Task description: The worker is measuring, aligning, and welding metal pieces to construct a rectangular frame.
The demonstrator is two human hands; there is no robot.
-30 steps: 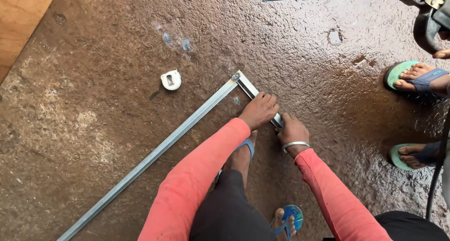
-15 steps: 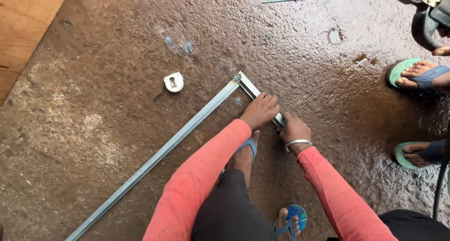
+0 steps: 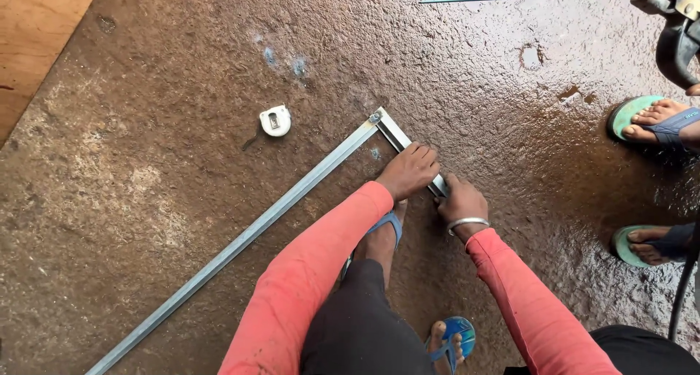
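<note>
Long metal channel (image 3: 240, 240) runs diagonally across the rough brown floor (image 3: 146, 163) from the bottom-left edge up to the middle, with a small white tape measure (image 3: 275, 120) lying just above it. At its top corner it meets a short metal piece (image 3: 397, 136). Left hand (image 3: 408, 171) presses down on that short piece, fingers curled over it; right hand (image 3: 461, 200) is clamped on its lower end. Someone else's sandalled feet (image 3: 652, 120) stand by the right edge.

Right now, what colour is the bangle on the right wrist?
Silver metal; the bangle sits just behind the right hand, clearest in the head view.
</note>
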